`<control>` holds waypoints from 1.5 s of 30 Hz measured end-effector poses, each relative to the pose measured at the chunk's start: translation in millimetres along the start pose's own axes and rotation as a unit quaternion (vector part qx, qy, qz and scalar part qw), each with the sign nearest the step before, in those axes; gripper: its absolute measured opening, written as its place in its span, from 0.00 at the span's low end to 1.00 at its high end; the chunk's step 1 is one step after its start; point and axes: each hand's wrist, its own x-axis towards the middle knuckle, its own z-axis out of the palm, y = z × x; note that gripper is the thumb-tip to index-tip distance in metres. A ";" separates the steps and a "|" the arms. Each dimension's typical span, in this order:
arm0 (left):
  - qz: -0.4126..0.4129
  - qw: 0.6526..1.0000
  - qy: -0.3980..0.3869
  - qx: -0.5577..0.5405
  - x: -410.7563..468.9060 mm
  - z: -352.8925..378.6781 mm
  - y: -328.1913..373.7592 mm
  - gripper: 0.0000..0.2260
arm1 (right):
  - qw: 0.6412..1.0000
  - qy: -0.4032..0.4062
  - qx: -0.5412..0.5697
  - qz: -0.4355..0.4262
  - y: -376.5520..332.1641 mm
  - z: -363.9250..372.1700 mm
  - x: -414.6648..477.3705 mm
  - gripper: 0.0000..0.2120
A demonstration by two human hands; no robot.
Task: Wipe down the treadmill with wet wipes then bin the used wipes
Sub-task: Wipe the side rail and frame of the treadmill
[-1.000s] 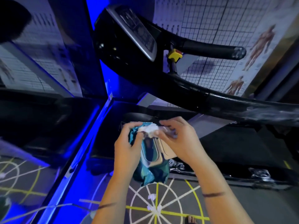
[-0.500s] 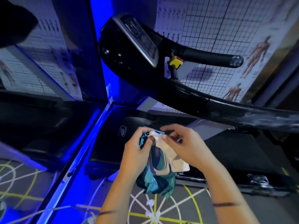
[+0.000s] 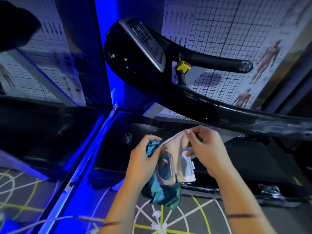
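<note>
From my remote seat I watched both forearms reach forward from the bottom of the head view, the hands close together at chest height over the near edge of the treadmill [image 3: 114,142].

My left hand [image 3: 143,159] was clamped on the wipe pack [image 3: 162,191], with the fingers curled round its crumpled teal upper end and the wrist bent slightly inward. The pack hung upright from that grip, its lower end loose above the marked floor [image 3: 194,215]. Its hard lid [image 3: 186,168] stood flipped open to the right.

My right hand [image 3: 207,152] was raised a little higher, palm turned toward the left hand, with its fingertips pinching the top of a wet wipe [image 3: 177,141]. The pale sheet stretched taut from that pinch down to the pack's opening. The thumb sat low, near the lid's upper edge; I could not tell whether it touched.

The hands themselves did not touch; the wipe and the pack bridged them.

Beyond them the black handrail [image 3: 253,119] crossed the view just above the right hand, and the console [image 3: 146,43] tilted over the deck, with wall charts [image 3: 219,31] behind.
</note>
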 end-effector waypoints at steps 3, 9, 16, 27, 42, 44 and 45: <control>-0.005 0.999 0.032 0.004 0.7 0.7 -1.4 0.06 | 0.990 0.046 0.126 0.044 1.8 -3.9 1.3 0.09; -0.011 0.997 0.048 0.053 5.8 6.1 -4.9 0.12 | 0.983 0.086 0.157 -0.037 8.3 1.7 -11.0 0.06; -0.020 0.997 0.001 0.069 3.0 19.7 -8.2 0.19 | 0.991 0.067 -0.016 -0.119 21.0 18.7 -23.4 0.05; -0.043 0.996 0.002 0.083 -2.6 11.5 13.0 0.20 | 0.957 0.029 0.278 0.080 16.6 12.7 -14.4 0.11; -0.023 0.999 -0.027 0.024 -14.6 21.1 35.5 0.13 | 0.970 -0.069 0.225 0.063 9.3 11.2 -20.5 0.11; -0.013 0.999 -0.025 0.023 -14.2 21.1 32.5 0.09 | 0.978 -0.060 0.194 0.039 10.4 11.9 -20.2 0.10; -0.009 0.999 -0.023 0.021 -14.5 20.8 31.5 0.08 | 0.980 -0.055 0.189 0.035 11.6 12.2 -19.8 0.10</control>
